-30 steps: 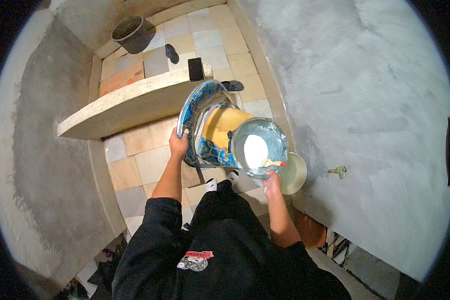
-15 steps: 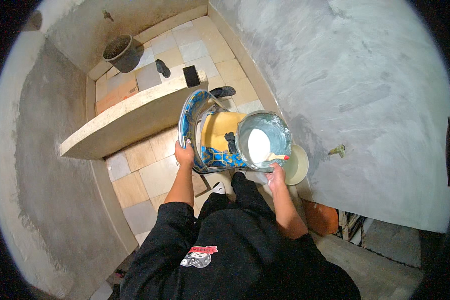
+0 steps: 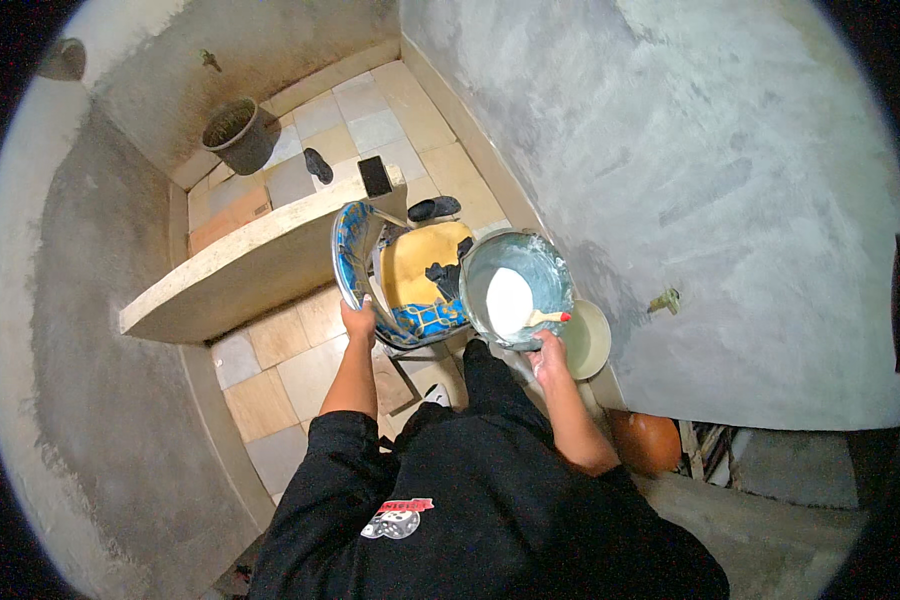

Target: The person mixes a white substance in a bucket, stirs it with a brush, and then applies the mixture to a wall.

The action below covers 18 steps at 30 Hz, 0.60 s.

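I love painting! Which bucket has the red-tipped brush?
The round blue-grey bucket in the right hand; the pale green bucket and dark grey bucket show none.

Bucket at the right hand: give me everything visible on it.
Round, grey-blue bucket, material unclear, its open mouth facing the camera. White smears mark the inner wall; a smooth white substance sits inside. A brush with a pale, red-tipped handle lies in it toward the near side. The right hand grips the near rim. It appears right of the chair's yellow seat, partly overlapping a pale tub. Its underside is hidden.
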### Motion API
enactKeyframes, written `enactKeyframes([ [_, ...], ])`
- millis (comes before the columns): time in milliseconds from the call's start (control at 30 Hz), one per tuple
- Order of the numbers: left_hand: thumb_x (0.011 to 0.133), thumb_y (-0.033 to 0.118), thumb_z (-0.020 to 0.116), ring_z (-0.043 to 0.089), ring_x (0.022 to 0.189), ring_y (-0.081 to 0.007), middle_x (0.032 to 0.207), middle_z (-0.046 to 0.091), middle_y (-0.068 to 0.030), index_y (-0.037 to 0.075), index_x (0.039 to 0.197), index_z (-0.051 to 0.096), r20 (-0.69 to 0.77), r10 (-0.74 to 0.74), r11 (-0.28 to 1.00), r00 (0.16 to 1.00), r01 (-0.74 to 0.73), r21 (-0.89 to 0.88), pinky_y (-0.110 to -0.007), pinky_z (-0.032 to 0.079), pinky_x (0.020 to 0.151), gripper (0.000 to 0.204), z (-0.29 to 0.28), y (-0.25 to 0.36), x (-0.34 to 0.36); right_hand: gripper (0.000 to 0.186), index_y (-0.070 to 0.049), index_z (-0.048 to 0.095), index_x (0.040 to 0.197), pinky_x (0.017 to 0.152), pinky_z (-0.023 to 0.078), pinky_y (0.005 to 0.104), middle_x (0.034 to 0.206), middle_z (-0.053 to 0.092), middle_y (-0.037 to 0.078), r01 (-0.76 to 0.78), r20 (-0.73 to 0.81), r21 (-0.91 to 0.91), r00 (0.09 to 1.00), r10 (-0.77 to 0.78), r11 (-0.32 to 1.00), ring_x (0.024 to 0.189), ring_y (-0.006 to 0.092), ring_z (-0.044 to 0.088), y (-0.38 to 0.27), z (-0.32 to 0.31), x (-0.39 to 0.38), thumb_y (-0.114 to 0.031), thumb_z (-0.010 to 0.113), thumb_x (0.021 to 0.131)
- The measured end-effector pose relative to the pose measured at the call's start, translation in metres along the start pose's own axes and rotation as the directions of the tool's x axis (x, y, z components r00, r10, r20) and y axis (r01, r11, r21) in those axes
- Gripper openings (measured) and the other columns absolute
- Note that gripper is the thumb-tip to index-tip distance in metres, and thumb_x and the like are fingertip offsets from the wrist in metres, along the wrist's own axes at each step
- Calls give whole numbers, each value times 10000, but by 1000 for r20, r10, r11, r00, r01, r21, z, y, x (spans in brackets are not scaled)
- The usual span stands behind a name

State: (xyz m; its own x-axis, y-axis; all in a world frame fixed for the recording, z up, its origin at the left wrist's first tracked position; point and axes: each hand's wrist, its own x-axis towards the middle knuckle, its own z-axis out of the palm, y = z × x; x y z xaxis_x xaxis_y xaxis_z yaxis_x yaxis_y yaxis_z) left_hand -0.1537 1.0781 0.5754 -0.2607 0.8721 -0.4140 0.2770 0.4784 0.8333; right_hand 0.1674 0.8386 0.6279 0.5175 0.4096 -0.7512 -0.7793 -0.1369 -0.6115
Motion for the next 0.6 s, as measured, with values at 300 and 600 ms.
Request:
enactKeyframes([
  [300,924,194,714,666,1074,-376,1168,679,-226,35,1278,499,-18,34,990,999,-31,136,-451,502,942,443,-15,15,-47,351,-70,574,1110,708,490,416,1040,640,74,-25,63,8,998,25,1000,882,235,632,-13,5,-9,-73,674,773],
  [600,891,209,733,655,1092,-441,1181,662,-281,9,1272,503,-95,-61,970,994,82,230,-485,509,946,488,-31,8,-38,314,-85,604,1069,635,469,350,998,645,52,-15,84,-12,996,16,1000,813,201,632,-21,4,-9,-86,678,764],
])
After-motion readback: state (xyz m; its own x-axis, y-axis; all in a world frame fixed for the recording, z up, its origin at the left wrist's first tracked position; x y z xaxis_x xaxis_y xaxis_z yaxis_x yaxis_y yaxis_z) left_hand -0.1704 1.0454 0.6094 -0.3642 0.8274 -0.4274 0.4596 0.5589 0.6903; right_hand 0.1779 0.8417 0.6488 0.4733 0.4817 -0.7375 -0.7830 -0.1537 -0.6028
